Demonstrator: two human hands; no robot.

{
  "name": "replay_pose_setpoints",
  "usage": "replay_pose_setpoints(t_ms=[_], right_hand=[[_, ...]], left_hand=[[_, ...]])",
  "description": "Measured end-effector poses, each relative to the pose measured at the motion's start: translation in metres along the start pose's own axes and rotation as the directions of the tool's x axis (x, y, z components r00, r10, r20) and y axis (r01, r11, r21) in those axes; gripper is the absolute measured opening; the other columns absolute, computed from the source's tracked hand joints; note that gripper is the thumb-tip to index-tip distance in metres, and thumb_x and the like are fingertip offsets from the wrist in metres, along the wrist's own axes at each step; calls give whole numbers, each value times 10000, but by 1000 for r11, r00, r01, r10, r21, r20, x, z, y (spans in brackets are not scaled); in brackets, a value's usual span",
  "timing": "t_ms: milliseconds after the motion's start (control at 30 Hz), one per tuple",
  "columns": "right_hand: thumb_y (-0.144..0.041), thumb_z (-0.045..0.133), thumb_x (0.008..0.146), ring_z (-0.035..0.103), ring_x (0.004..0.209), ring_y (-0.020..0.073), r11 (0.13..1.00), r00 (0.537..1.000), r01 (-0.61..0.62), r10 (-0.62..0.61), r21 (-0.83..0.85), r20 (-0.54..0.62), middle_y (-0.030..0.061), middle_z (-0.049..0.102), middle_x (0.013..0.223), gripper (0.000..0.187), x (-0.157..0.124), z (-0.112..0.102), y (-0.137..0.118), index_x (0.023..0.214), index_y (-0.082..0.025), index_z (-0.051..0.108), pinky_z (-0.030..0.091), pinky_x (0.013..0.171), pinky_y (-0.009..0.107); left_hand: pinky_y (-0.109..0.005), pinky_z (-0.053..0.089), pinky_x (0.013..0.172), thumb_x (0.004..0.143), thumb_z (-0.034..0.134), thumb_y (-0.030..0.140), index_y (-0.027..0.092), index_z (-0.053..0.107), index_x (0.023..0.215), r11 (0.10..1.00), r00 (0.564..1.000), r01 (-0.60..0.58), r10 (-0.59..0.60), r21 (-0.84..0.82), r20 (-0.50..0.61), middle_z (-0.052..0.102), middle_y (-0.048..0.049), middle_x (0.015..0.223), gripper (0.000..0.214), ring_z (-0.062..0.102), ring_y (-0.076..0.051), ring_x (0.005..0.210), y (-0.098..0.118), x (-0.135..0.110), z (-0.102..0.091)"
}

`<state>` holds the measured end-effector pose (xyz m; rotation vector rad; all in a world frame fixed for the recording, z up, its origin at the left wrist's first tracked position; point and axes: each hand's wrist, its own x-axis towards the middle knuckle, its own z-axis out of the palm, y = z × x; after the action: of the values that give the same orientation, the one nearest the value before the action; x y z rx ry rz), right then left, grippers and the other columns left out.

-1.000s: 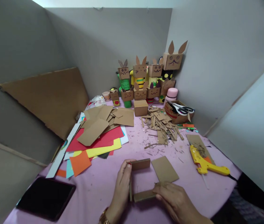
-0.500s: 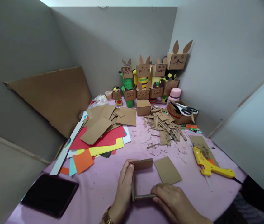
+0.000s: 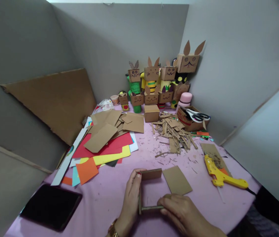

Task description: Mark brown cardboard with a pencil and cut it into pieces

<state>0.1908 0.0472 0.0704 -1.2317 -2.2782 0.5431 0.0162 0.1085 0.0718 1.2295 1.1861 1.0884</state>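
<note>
A three-sided cardboard frame (image 3: 151, 174) stands on the pink tablecloth, open toward the right. My left hand (image 3: 131, 192) presses along its left wall, fingers wrapped over the far corner. The near wall is pinched at its right end by my right hand (image 3: 179, 210), whose fingertips partly hide it. Just right of the frame lies a loose rectangular cardboard piece (image 3: 177, 180), flat and untouched. Farther right, a yellow glue gun (image 3: 218, 174) rests on its side, nozzle pointing away, near a glue-stained cardboard sheet (image 3: 212, 153).
A black tablet (image 3: 52, 206) lies at the left front. Behind it are coloured papers (image 3: 87, 171) and cardboard sheets (image 3: 101, 138). Cardboard scraps (image 3: 175, 131) are heaped at centre right, beside a box (image 3: 191, 123) holding scissors (image 3: 196, 116). Cardboard animal figures (image 3: 151, 74) stand at the back.
The view has shifted very slightly. Both hands keep their hold on the cardboard frame, with the right fingers a touch farther left along the near wall.
</note>
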Motion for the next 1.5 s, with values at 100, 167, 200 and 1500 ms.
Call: replay_pose_setpoints(t_ms=[100,167,200,1500], right_hand=[[-191,574,823,669,778,209,974,983,-181,181,139,14,119,714,937,386,-4,3,2,1195,-122,501,504,680,269],[-207,605,779,649,706,205,935,955,-293,295,201,23,120,699,875,541,-8,7,4,1273,-77,427,507,628,272],[-224,585,787,632,662,198,919,944,-325,328,225,27,102,686,816,552,-10,9,5,1286,-65,409,501,598,271],[-308,317,968,633,626,154,959,939,-144,211,246,-273,28,649,710,241,-24,38,8,886,-218,526,499,583,224]], left_hand=[[-305,403,941,908,414,413,226,580,979,1000,1000,7,-7,-3,5,608,-26,1034,260,513,-198,1043,-1,0,-1],[-301,405,931,911,414,414,229,578,976,1000,1000,12,-12,-6,9,611,-22,1029,256,520,-195,1018,-1,1,-1],[-300,404,928,911,416,414,230,579,975,1000,1000,14,-14,-8,12,613,-21,1026,254,522,-194,1009,-1,1,-1],[-366,375,945,864,420,396,236,580,896,996,994,91,-91,9,-54,628,-23,990,229,536,-232,1029,21,-5,12]])
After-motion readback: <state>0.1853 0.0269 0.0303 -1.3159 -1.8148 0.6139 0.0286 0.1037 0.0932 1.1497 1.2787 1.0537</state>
